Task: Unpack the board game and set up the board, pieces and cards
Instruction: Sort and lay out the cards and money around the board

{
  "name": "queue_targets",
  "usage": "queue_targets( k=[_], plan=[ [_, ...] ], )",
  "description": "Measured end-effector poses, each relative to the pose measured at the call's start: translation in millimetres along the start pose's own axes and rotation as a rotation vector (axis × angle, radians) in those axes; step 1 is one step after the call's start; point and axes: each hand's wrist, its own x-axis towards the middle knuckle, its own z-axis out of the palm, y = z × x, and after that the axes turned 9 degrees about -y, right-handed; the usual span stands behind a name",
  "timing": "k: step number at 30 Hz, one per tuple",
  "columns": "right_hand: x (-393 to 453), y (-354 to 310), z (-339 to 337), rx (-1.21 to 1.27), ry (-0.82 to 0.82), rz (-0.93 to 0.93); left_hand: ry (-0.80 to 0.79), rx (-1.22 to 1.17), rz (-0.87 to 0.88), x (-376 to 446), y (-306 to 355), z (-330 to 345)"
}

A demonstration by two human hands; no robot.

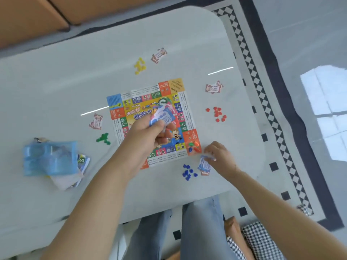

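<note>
From the head view, the board point(153, 121) was seen laid flat mid-tabletop point(75, 81). A fan of blue cards point(163, 117) was pinched in the curled left hand point(148, 136) above it, seemingly for dealing. A blue card point(204, 164) was being set down by the right hand's point(219, 156) fingertips beside the blue pieces point(188, 171), apparently one player's share

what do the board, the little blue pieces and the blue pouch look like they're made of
Board: thin printed paper or card, apparently; it lies flat with no visible thickness.
Blue pieces: probably moulded plastic, solid uniform colour.
Blue pouch: looks like soft translucent plastic, with shapes showing through it.
</note>
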Motion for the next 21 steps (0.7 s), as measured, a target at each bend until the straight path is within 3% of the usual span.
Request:
queue_targets(
  k=[2, 6, 12, 15, 21],
  plan=[
    [-5, -8, -5, 0.076, 0.059, 0.031, -0.012, 0.0, 0.003, -4, 3, 2],
    [-26, -62, -47, 0.452, 0.358, 0.067, -0.014, 0.006, 0.032, -21, 22, 9],
    [-105, -188, -178, 0.688, 0.534, -0.156, -0.089, -0.135, 0.15, -85, 93, 33],
    [-145, -239, -233, 0.722, 0.499, -0.222, -0.084, -0.166, 0.199, -119, 122, 42],
    [-205, -299, -288, 0.449, 0.28, -0.233, -0.041, -0.163, 0.292, -182, 155, 38]
  ],
)
